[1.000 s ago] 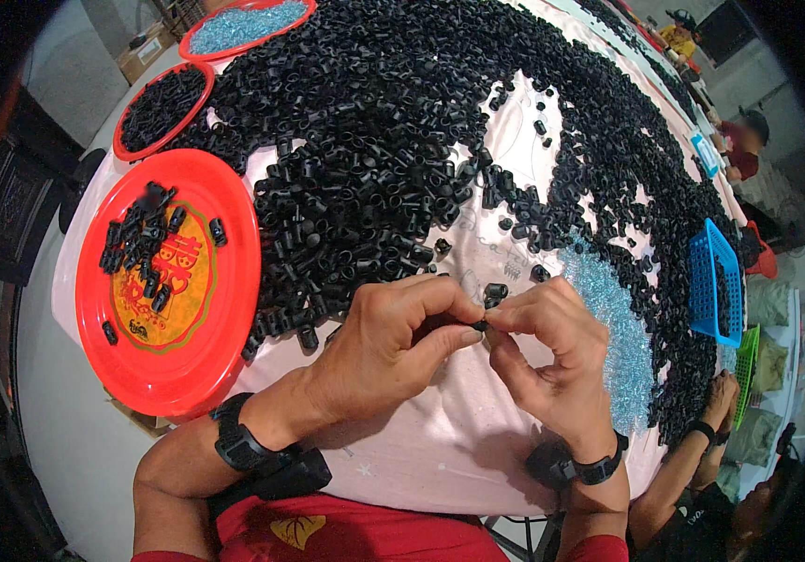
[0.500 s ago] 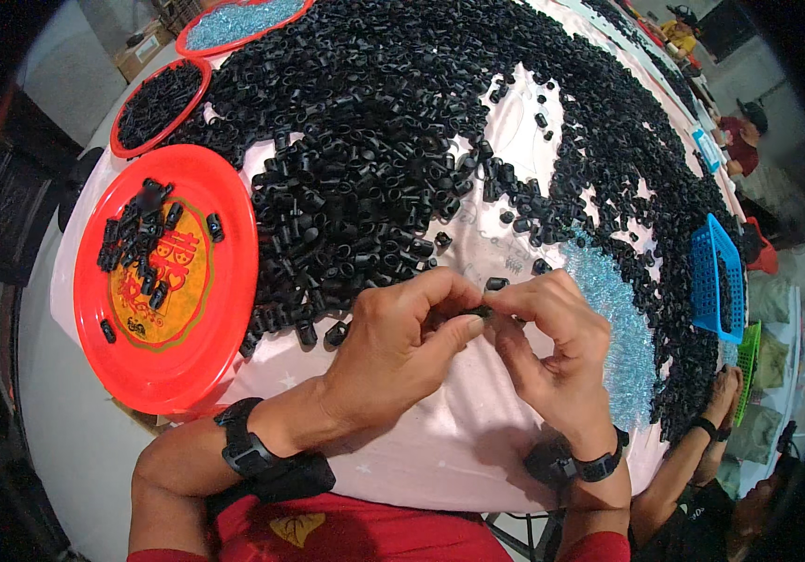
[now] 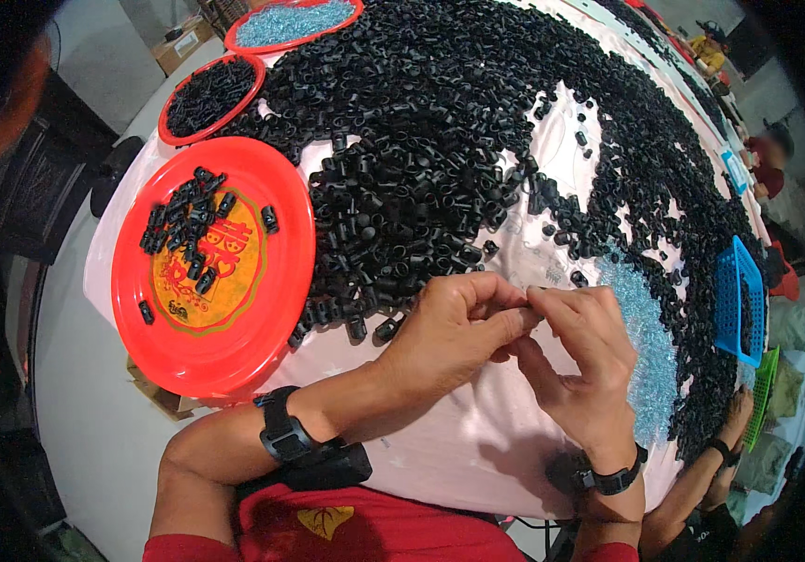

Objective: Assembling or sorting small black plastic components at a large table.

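Observation:
My left hand [image 3: 458, 328] and my right hand [image 3: 582, 342] meet fingertip to fingertip above the pink cloth [image 3: 449, 403]. Both are closed in a pinch, and the fingers hide whatever sits between them. Just beyond the left hand spreads a big heap of small black plastic tube-shaped parts [image 3: 393, 215]. One loose black part [image 3: 578, 278] lies on the cloth behind my right fingers. Close to the right hand is a pile of tiny clear bluish pieces [image 3: 641, 347]. A large red plate [image 3: 280, 309] on the left holds several black parts [image 3: 198, 211].
Farther back on the left stand a red dish of thin black pieces [image 3: 210, 96] and a red dish of clear pieces [image 3: 295, 23]. A blue basket [image 3: 738, 300] and a green basket [image 3: 761, 398] line the right edge, near a co-worker's arm [image 3: 730, 436]. Other people sit beyond.
The view has shifted, so plate, heap and hands all appear farther right. Both hands stay pinched together; the dark bit seen between the fingertips before is now hidden.

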{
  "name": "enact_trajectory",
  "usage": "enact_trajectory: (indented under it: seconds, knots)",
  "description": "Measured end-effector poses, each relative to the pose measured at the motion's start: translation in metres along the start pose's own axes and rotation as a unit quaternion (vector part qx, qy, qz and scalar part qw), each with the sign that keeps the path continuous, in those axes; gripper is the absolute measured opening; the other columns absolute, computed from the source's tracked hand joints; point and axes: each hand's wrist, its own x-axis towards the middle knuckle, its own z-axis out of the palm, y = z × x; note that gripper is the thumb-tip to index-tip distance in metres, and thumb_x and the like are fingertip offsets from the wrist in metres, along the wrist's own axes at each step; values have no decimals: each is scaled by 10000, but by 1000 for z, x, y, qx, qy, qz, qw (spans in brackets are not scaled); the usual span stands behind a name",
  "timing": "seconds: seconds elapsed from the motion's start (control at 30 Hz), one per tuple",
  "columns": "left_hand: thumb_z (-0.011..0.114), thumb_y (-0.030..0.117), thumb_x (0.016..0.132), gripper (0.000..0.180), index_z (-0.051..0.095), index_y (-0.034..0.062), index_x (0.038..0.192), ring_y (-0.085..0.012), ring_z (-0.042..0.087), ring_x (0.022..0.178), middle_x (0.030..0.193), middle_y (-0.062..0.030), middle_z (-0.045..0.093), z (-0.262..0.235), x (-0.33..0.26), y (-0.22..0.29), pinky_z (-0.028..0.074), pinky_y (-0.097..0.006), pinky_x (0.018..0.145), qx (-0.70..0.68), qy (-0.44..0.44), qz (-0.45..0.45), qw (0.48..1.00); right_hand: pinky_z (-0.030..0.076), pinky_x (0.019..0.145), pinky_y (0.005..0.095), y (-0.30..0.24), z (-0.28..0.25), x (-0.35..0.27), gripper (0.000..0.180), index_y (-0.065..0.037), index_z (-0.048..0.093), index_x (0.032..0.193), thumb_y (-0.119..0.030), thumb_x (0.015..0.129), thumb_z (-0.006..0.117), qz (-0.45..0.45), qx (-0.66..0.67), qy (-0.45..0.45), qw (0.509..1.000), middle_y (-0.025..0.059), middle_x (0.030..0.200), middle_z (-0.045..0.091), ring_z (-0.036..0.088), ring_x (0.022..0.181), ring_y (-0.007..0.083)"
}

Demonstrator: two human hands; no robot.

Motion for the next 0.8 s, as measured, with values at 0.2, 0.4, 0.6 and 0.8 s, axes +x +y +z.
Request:
enact_trajectory:
  seconds: [0.2,0.4,0.6,0.8]
  knots:
    - [636,166,1028,208,658,-1,1150,-118,694,910,1047,-59,710,-1,-1,6,562,-266,871,-60,-67,-21,996,524,778,377,-2,-2,1,531,12,710,1168,9,658,858,77,13,-14,997,137,1028,706,639,890,304]
    - [609,203,1043,230,662,8,1154,-119,686,966,1071,-55,709,-5,1,1,551,-282,916,-81,-80,-48,992,522,807,386,7,2,0,530,-16,721,1158,-53,653,878,49,34,-22,998,140,1074,699,632,935,313]
    - [562,252,1068,290,666,15,1198,-109,673,1013,1102,-45,710,-3,2,-2,525,-268,923,-90,-105,-47,989,528,757,368,14,-1,0,482,-15,728,1124,-70,667,868,24,26,-22,999,130,1063,704,634,897,295]
    - [521,322,1084,381,669,2,1231,-118,674,1034,1140,-61,712,-7,-4,7,523,-288,926,-69,-134,-117,982,513,679,342,17,2,-1,455,-19,730,1089,-81,662,874,0,27,-11,1000,98,982,714,628,796,251]
